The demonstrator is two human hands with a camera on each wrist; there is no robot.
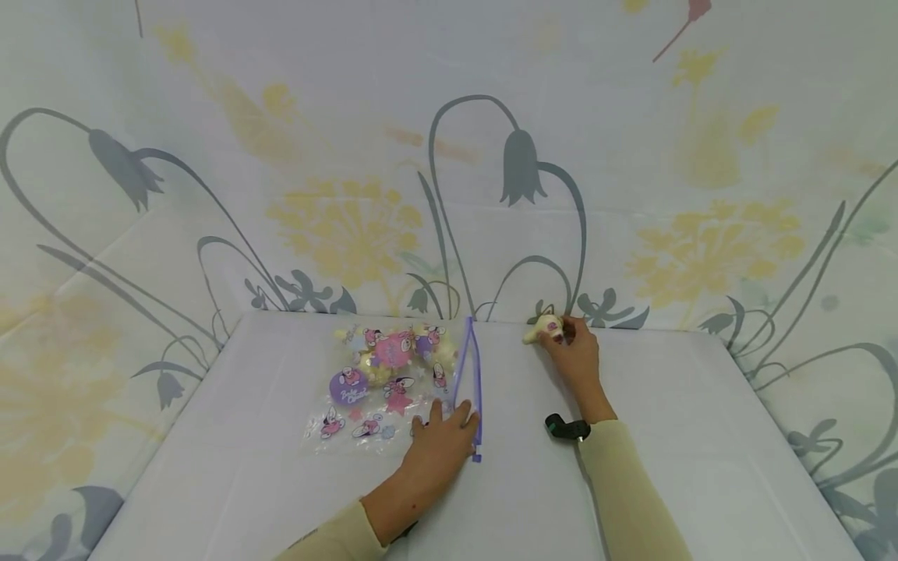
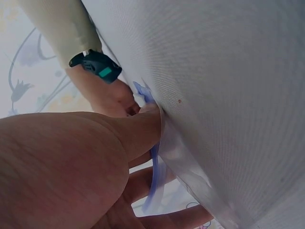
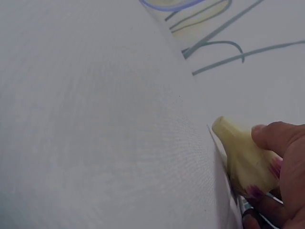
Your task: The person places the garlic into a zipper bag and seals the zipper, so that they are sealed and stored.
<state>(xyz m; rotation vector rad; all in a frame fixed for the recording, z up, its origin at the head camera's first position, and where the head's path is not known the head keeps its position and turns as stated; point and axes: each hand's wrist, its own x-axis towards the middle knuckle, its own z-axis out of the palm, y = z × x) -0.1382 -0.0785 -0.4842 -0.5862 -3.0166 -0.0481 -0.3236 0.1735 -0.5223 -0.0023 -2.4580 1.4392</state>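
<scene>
A garlic bulb (image 3: 248,155), pale yellow with purple patches at its base, is gripped by my right hand (image 1: 578,358) near the table's back edge. Its stem points left in the head view, and the thumb presses its side in the right wrist view. My left hand (image 1: 436,448) holds the mouth of a clear zip bag (image 1: 414,425) printed with pink figures, its fingers spread over the plastic. The bag's purple zip strip (image 2: 154,183) passes between thumb and fingers. Several pale yellow items (image 1: 375,370) show inside the bag, partly hidden by the print.
The white table (image 1: 210,467) reaches back to a flower-printed cloth (image 1: 617,132) that rises behind and at both sides. A purple slider (image 1: 477,458) sits at the near end of the bag's zip. A dark wrist camera (image 1: 564,428) is strapped on the right wrist.
</scene>
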